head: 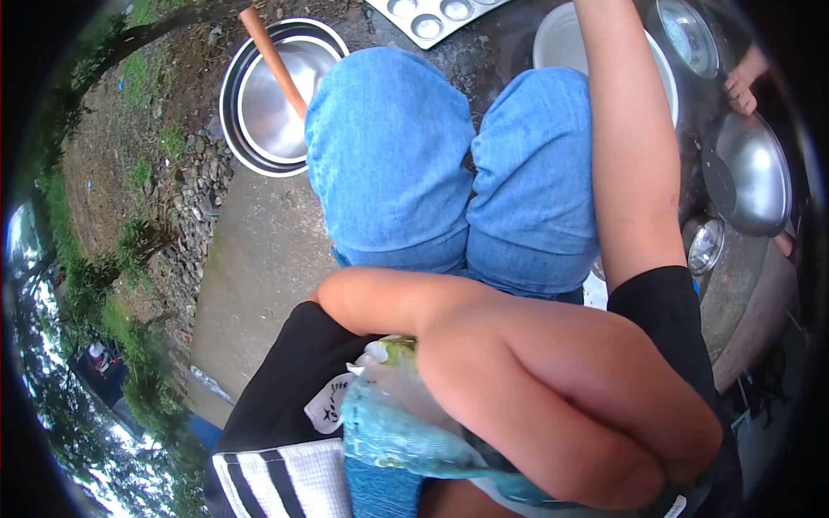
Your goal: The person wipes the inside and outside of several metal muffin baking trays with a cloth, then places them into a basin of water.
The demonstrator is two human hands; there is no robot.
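My left hand [570, 401] is very near the camera, bent across my body above my lap. Its fingers point to the lower right, and their tips are blurred, so I cannot tell whether they hold anything. Behind it are teal cloth [401, 421] and pale translucent plastic [414, 382]. My right arm reaches past my right knee over a white basin [560, 39]; my right hand is out of view beyond the top edge. My knees in blue denim [395, 155] are bent before me.
A steel bowl [272, 123] with a wooden handle [275, 61] across it stands upper left. A muffin tin [414, 13] lies at the top. At right, another person's hand [741, 90] is by a metal wok [754, 175]. A metal pan [690, 39] and shiny dish [704, 246] sit nearby.
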